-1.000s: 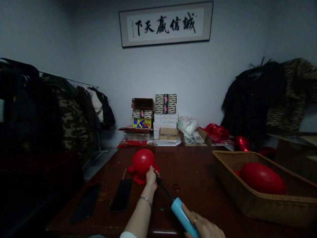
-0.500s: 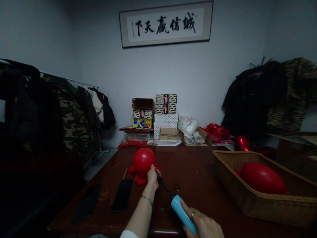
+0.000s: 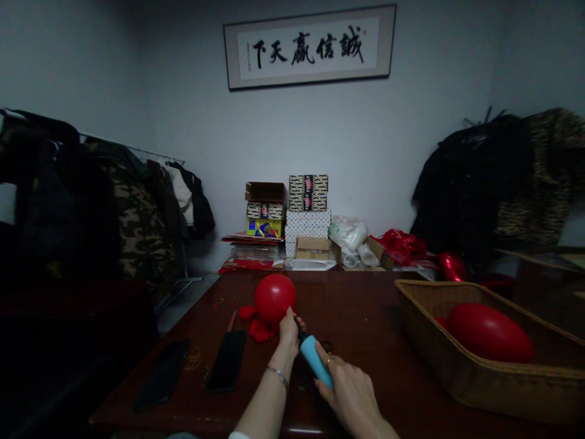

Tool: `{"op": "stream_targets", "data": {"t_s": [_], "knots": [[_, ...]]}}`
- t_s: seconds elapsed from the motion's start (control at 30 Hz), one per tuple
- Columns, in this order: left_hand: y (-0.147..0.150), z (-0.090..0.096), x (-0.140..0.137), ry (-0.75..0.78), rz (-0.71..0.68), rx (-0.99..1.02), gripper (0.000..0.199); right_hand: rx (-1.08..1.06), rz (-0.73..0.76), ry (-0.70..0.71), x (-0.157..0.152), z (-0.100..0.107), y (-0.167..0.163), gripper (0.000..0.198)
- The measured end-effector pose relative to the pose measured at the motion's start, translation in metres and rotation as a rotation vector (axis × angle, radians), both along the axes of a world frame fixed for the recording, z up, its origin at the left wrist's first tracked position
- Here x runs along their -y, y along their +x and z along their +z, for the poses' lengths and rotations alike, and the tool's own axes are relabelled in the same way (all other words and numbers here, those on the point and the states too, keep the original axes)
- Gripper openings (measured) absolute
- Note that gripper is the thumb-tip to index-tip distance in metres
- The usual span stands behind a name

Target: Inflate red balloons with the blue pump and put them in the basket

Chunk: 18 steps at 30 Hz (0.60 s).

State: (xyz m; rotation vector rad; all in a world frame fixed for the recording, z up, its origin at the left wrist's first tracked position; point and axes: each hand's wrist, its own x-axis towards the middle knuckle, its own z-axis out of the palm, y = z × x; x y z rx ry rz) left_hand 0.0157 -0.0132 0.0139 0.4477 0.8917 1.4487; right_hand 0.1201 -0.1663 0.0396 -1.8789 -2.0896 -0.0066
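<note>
A round, partly inflated red balloon (image 3: 275,297) is over the middle of the table. My left hand (image 3: 290,332) is closed at its neck, where the dark nozzle of a pump meets it. The blue hand pump (image 3: 316,360) slants down to the right, and my right hand (image 3: 347,387) is wrapped round its barrel. Little of the pump's dark rod shows between the two hands. Several uninflated red balloons (image 3: 259,330) lie on the table behind and left of my left hand.
To the right stands a wicker basket (image 3: 450,381) with a large red balloon (image 3: 489,332) in it. Left on the brown table (image 3: 347,299) lie two dark phones (image 3: 226,361) and yellow rubber bands (image 3: 192,358). Stacked boxes (image 3: 308,225) stand along the back wall.
My right hand has pushed the blue barrel up and left towards my left hand, so less of the rod shows. The balloon and left hand have shifted slightly right.
</note>
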Motion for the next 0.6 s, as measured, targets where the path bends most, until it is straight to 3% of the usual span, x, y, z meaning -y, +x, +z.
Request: {"op": "stream_targets", "data": {"t_s": [0.3, 0.6], "knots": [[-0.005, 0.002, -0.006, -0.011, 0.035, -0.013, 0.031, 0.03, 0.02, 0.015, 0.011, -0.004, 0.001, 0.063], [-0.031, 0.0, -0.023, 0.024, 0.092, -0.028, 0.031, -0.101, 0.063, -0.13, 0.042, -0.024, 0.042, 0.072]]}}
